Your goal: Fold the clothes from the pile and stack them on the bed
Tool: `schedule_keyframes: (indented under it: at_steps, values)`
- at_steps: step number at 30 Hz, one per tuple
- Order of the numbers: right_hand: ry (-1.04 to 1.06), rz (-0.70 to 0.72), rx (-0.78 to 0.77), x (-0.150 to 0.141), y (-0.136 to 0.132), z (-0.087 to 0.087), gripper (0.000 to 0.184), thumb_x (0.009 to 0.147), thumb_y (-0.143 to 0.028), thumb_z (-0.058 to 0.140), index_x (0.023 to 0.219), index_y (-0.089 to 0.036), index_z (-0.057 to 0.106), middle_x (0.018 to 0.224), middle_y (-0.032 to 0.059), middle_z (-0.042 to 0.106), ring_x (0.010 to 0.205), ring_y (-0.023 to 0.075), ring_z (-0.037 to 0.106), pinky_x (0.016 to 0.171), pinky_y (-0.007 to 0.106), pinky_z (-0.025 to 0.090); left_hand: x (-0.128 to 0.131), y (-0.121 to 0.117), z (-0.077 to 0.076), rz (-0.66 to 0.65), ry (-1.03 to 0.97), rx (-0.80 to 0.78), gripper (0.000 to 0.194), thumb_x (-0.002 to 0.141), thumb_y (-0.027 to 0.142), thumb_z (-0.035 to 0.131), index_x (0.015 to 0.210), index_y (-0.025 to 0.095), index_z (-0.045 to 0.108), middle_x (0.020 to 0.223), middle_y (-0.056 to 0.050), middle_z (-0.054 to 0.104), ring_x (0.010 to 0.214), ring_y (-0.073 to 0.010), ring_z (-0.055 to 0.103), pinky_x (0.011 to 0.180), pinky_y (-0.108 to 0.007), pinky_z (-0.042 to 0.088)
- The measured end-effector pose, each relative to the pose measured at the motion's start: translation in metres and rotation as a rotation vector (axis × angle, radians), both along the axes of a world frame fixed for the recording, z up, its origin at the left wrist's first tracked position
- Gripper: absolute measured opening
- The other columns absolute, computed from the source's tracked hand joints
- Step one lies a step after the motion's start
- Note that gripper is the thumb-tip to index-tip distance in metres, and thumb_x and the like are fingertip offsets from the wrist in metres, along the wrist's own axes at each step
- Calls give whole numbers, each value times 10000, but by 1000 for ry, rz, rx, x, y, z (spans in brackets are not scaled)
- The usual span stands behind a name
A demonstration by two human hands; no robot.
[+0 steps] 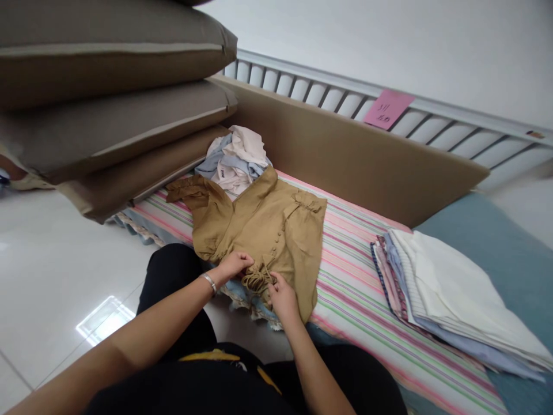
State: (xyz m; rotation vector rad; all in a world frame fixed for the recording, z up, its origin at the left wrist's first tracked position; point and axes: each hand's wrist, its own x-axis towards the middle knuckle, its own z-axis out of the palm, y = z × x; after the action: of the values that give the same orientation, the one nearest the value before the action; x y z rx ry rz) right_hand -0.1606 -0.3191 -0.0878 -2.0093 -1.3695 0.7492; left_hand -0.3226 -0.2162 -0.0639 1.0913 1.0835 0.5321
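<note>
Position and Clamping Status

The tan garment [254, 222] lay spread on the striped sheet [345, 259]. The right grip [283, 294] was clamped on its tie cord [256, 280]; the left grip [234, 265] was pinched together nearby, contents indeterminable.

The garment [254, 222] is plain ochre-brown; the sheet [345, 265] bears pink, green and white stripes; the folded stack [458, 276] at 4 o'clock is white-topped; the card [389, 108] at 2 o'clock, pink
</note>
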Motion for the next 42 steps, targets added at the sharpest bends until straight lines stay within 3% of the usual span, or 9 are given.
schedule_keyframes:
  at_steps: [4, 7, 11, 15, 19, 25, 32, 42]
  values:
    - [97, -126, 138, -3, -7, 8, 408, 823, -357, 422, 1169, -194, 566, 646, -15, 619, 448, 124, 554, 482, 228, 427, 0, 0, 1, 7, 7, 12, 144, 678, 257, 635, 618, 157, 551, 436, 77, 450, 416, -69, 417, 436, -186, 362]
    - [87, -115, 213, -10, -9, 13, 381, 829, -387, 424, 1089, -195, 625, 704, 16, 658, 500, 125, 572, 508, 228, 446, 0, 1, -1, -3, 2, 14, 168, 667, 287, 660, 628, 157, 561, 440, 77, 454, 416, -70, 421, 435, -188, 357]
    - [115, -11, 69, -19, -4, 6, 359, 797, -360, 476, 1083, -215, 637, 698, 3, 658, 493, 117, 573, 486, 217, 445, -3, 0, -4, -23, -32, 16, 235, 662, 369, 686, 670, 158, 585, 481, 57, 506, 466, -89, 481, 487, -208, 404]
    - [298, -113, -7, -22, 3, 4, 398, 777, -387, 481, 1076, -162, 615, 690, 2, 634, 444, 105, 557, 434, 214, 438, -4, -4, -11, -37, -76, 33, 301, 678, 440, 673, 750, 153, 622, 574, 26, 575, 538, -104, 532, 543, -224, 427]
    - [518, -250, -31, -27, 11, 16, 379, 756, -454, 512, 962, -147, 599, 643, -9, 602, 440, 107, 565, 385, 200, 432, 4, -9, -22, -4, -75, 101, 255, 610, 290, 739, 780, 138, 627, 607, 39, 565, 527, -81, 492, 536, -208, 393]
    - [539, -314, -43, -38, 26, 18, 282, 711, -361, 602, 896, -160, 526, 635, -19, 599, 439, 123, 586, 343, 198, 433, 14, -12, -34, 69, -31, 221, 264, 565, 65, 692, 810, 133, 623, 681, 44, 561, 585, -78, 501, 572, -197, 399]
    - [547, -343, -57, -33, 25, 8, 162, 746, -334, 560, 725, -188, 492, 496, -59, 528, 414, 122, 579, 343, 181, 411, 12, -10, -31, 128, 59, 256, 122, 632, 25, 594, 693, 130, 599, 570, 47, 535, 547, -88, 496, 548, -200, 383]
    - [513, -320, -83, -31, 26, 8, 170, 799, -339, 495, 703, -199, 481, 474, -58, 539, 354, 106, 542, 330, 176, 382, 12, -13, -24, 154, 154, 350, 98, 721, 70, 541, 671, 143, 582, 583, 22, 555, 548, -102, 515, 525, -199, 394]
